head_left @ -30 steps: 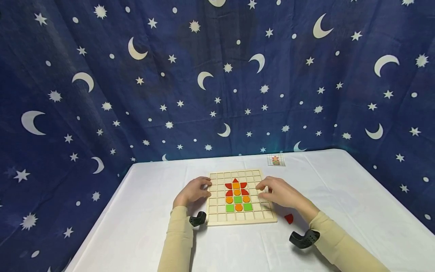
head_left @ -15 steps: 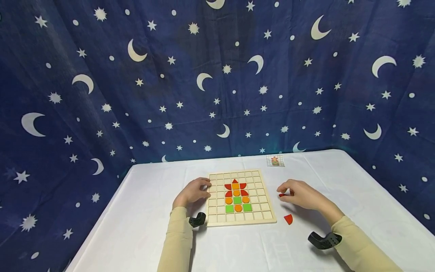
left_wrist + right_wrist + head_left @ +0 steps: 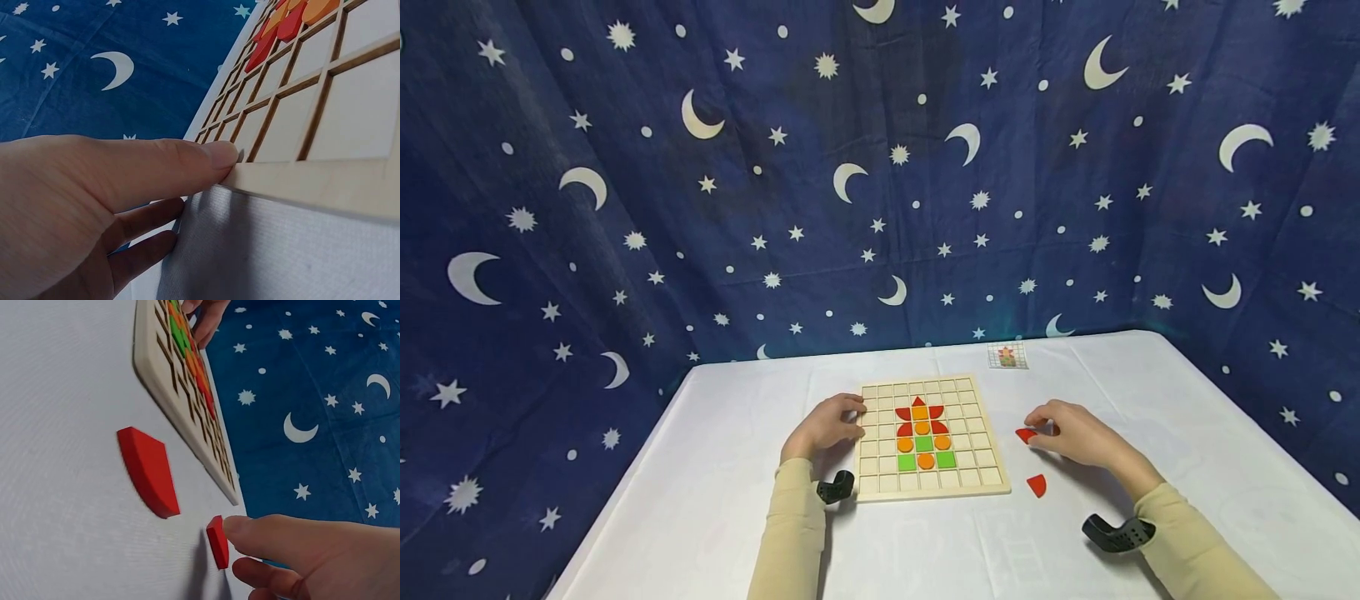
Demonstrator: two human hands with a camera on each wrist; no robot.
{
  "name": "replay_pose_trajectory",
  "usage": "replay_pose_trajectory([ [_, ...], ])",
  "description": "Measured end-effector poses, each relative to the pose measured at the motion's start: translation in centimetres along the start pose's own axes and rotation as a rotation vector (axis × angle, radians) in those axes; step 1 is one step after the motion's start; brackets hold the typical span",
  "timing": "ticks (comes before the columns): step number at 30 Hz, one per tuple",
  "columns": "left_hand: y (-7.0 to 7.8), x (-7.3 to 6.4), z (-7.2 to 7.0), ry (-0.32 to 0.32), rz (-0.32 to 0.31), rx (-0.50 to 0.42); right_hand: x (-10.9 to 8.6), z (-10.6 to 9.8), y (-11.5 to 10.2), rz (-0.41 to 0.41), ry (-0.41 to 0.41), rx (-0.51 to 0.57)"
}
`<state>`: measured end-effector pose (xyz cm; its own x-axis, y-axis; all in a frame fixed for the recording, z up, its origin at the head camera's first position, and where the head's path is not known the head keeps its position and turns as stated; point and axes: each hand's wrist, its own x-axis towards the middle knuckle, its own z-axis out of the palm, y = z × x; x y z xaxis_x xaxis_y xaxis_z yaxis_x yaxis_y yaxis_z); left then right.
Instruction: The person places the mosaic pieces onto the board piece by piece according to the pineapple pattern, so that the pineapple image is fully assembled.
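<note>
A square wooden grid board (image 3: 992, 479) lies on the white table. Red, orange and green flat pieces fill its middle cells, among them a green square (image 3: 924, 443) and an orange disc (image 3: 926, 461). My left hand (image 3: 827, 427) rests at the board's left edge; in the left wrist view its thumb (image 3: 219, 154) lies on the rim, other fingers loosely below. Right of the board, my right hand (image 3: 1078, 432) pinches a red quarter-circle piece (image 3: 217, 542) close over the cloth. Another red quarter-circle piece (image 3: 1037, 485) lies flat on the table, nearer me.
A small printed pattern card (image 3: 1007, 356) lies at the back of the table, showing a similar coloured figure on a grid. Behind the table hangs a dark blue curtain (image 3: 805, 208) with moons and stars. Each wrist wears a black mount (image 3: 1118, 533).
My right hand has moved right, away from the board's right side, to the red quarter-circle piece, which now shows more at its fingertips. My left hand has stayed at the board's edge.
</note>
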<state>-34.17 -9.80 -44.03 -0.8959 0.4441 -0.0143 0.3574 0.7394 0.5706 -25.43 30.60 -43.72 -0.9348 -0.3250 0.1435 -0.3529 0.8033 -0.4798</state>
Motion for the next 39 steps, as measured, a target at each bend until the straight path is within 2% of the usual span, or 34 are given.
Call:
replay_pose_trajectory([
  [7, 0.0, -0.2, 0.1, 0.006, -0.004, -0.008, -0.3, -0.5, 0.5, 0.021, -0.036, -0.035],
  [15, 0.0, -0.1, 0.2, 0.01, -0.001, 0.012, -1.5, -2.5, 1.6, 0.143, -0.173, -0.038],
  [20, -0.1, -0.2, 0.2, 0.009, -0.004, 0.008, -2.0, -3.2, 1.8, 0.148, -0.223, -0.006],
  [23, -0.2, -0.2, 0.2, 0.006, -0.003, 0.007, -1.8, -2.9, 2.0, 0.127, -0.214, 0.006],
  [29, -0.2, -0.1, 0.1, 0.003, 0.0, 0.01, -1.1, -2.1, 2.4, 0.081, -0.129, -0.036],
  [33, -0.1, -0.1, 0.0, 0.002, 0.015, 0.016, -1.1, -2.0, 2.8, 0.045, -0.104, -0.047],
  [39, -0.1, -0.1, 0.0, 0.001, 0.034, 0.023, -1.0, -1.7, 2.9, 0.044, -0.053, -0.053],
])
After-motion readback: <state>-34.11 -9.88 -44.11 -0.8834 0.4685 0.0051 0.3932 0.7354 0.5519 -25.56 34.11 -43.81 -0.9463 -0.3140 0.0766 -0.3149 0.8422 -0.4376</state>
